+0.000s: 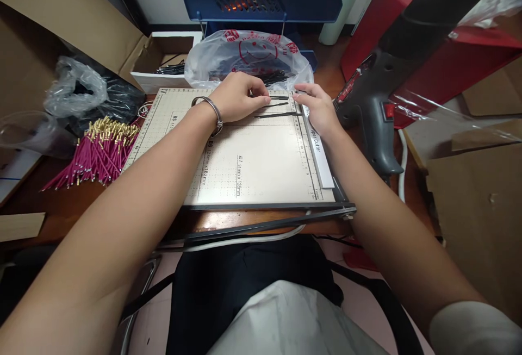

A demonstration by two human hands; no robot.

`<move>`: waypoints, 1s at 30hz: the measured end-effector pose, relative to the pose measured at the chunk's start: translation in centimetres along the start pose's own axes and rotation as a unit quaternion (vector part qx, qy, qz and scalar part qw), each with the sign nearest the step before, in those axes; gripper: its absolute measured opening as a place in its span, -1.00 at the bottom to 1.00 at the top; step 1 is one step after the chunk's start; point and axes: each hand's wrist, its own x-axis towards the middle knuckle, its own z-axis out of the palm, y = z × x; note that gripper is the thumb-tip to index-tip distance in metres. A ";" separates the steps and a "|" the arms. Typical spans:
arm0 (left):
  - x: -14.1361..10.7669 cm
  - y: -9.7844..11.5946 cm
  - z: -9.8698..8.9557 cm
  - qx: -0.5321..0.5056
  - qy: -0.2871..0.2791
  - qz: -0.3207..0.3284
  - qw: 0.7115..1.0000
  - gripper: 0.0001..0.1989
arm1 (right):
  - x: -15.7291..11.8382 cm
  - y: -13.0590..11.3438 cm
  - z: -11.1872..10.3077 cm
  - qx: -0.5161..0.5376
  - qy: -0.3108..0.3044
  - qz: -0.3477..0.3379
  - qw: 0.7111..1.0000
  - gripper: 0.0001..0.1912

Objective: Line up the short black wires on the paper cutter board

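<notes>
My left hand (238,97), with a metal bangle at the wrist, rests over the far part of a cream paper cutter board (265,159). Its thumb and fingers are closed in a pinch at the end of a thin black strip (279,98). Two more thin black strips lie nearer me, one of them a longer strip (277,115) reaching the cutter's right edge. My right hand (318,107) is at the far right edge of the board, thumb and forefinger drawn together around a small dark bit I cannot make out. The cutter's blade arm (261,225) lies along the near side.
A clear plastic bag (248,53) with dark pieces and a white box (163,50) stand behind the board. Magenta wires with gold tips (101,151) are heaped at left. A grey heat gun-like tool (373,94) stands at right, beside a red box (440,45).
</notes>
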 end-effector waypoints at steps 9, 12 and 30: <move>0.0 -0.4 0.1 -0.006 0.007 0.022 1.000 -0.76 | -0.2 -0.3 0.0 -0.001 0.001 0.005 1.000 -0.73; 0.1 -0.5 0.2 -0.013 0.011 0.024 1.000 -0.78 | -0.3 -0.4 0.1 0.002 0.006 0.003 1.000 -0.74; 0.0 -0.7 0.4 -0.015 0.019 0.038 0.999 -0.77 | -1.2 -0.9 0.9 0.073 0.046 0.025 0.996 -0.65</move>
